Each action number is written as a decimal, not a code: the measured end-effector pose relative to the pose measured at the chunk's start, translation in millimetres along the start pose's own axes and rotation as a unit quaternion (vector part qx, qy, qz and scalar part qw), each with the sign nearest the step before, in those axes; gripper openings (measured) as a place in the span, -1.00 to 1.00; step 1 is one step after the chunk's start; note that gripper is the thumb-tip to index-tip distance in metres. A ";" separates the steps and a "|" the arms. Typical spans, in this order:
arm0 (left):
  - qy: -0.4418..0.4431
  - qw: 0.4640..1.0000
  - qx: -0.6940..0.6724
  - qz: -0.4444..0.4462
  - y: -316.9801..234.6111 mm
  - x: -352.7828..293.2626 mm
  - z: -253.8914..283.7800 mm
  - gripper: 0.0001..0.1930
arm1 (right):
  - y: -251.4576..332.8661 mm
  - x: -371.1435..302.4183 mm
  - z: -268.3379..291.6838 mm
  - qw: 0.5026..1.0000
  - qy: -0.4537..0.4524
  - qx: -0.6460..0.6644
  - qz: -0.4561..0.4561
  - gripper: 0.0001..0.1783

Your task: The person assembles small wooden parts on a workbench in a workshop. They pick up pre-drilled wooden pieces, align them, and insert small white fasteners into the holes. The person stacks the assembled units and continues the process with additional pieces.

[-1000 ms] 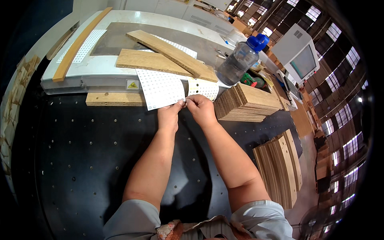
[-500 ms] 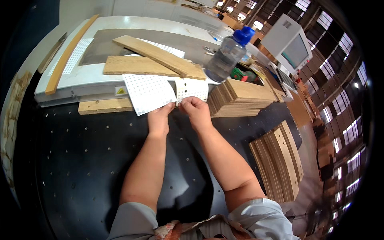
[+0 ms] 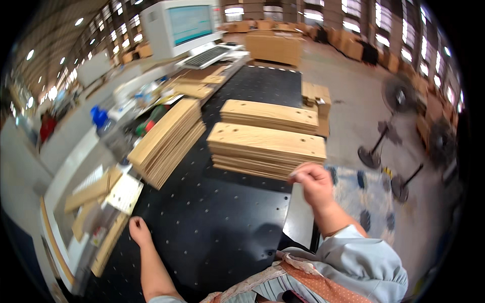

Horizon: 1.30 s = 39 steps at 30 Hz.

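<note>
My right hand point(image 3: 317, 186) is raised at the near right end of a stack of wooden boards point(image 3: 268, 141), thumb and fingers pinched together. A pale spot shows at its fingertips, too small to name. The top board has dark round holes near its ends. My left hand point(image 3: 140, 231) is low over the black table, close to a white dotted sheet point(image 3: 124, 194); its fingers are blurred and partly hidden. Behind the first stack stands a second stack of drilled boards point(image 3: 270, 112).
A third board stack point(image 3: 169, 139) stands left of centre, beside a blue-capped bottle point(image 3: 111, 134). Loose boards point(image 3: 93, 191) lie on the white machine at left. Beyond are a computer monitor point(image 3: 188, 25) and keyboard point(image 3: 208, 55). Pedestal fans point(image 3: 399, 96) stand on the floor at right.
The view has swung right. Both hands, formerly together at the dotted sheets, are now apart: the right is beside the board stack, the left remains near a sheet.
</note>
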State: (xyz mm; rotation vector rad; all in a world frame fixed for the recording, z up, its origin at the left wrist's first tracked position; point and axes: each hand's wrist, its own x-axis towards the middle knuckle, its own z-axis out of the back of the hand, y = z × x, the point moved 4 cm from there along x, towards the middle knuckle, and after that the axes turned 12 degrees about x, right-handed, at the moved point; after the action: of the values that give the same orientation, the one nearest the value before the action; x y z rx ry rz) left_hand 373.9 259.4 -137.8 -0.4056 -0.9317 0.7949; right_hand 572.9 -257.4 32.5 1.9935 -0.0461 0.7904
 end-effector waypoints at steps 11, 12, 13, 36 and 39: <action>0.203 0.848 0.061 -0.485 -424.1 -106.8 -77.9 -0.28 | -55.0 -40.2 185.4 0.937 -0.334 -0.052 0.089 -0.94; 0.213 0.837 0.102 -0.494 -445.9 -116.7 -83.6 -0.23 | -55.4 -36.0 183.5 0.935 -0.328 -0.079 0.107 -0.94; 0.223 0.830 0.134 -0.494 -456.4 -124.5 -92.9 -0.16 | -54.1 -33.0 183.7 0.937 -0.311 -0.098 0.122 -0.93; 0.309 0.812 0.188 -0.457 -468.2 -151.8 -129.0 0.01 | -45.0 -10.9 180.9 0.900 -0.226 -0.272 0.255 -0.76; 0.308 0.813 0.185 -0.457 -466.6 -151.1 -129.4 0.00 | -43.8 -11.2 179.1 0.897 -0.216 -0.284 0.261 -0.74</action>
State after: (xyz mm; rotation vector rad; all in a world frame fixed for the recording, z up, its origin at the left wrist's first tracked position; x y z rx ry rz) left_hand 628.8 -157.5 -1.8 0.1579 -0.2509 -0.0845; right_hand 670.4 -378.7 -67.0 1.5509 -0.9970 0.5459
